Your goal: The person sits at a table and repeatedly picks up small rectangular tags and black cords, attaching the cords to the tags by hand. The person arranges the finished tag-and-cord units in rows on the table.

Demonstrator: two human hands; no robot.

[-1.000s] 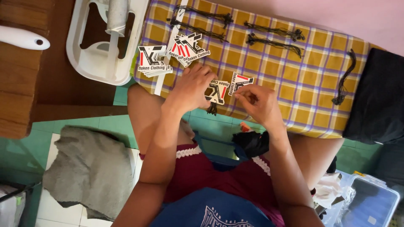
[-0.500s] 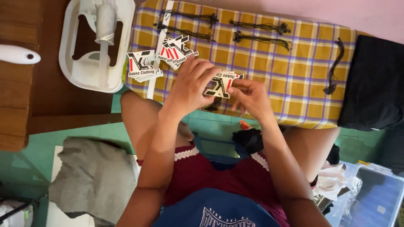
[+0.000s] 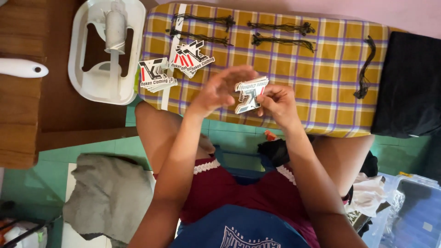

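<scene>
My right hand [image 3: 278, 104] pinches a small stack of die-cut paper tags [image 3: 249, 93], white with black and red lettering, held just above the front of a yellow-and-purple checked cloth [image 3: 321, 87]. My left hand [image 3: 220, 89] hovers beside the tags with its fingers spread, touching or nearly touching their left edge. Two more piles of the same tags [image 3: 157, 75] [image 3: 192, 58] lie on the cloth's left part. Bundles of black string loops [image 3: 202, 20] [image 3: 280, 27] [image 3: 363, 78] lie along its far side and right.
A white plastic stand with a roll [image 3: 106, 50] sits on the wooden surface at the left. A white handle [image 3: 23, 69] lies further left. Black fabric [image 3: 409, 87] is at the right. Grey cloth [image 3: 108, 197] lies on the green floor; a plastic bin [image 3: 413, 216] at lower right.
The tags have been lifted off the cloth and gathered into my right hand. My left hand has opened and drawn away slightly to the left.
</scene>
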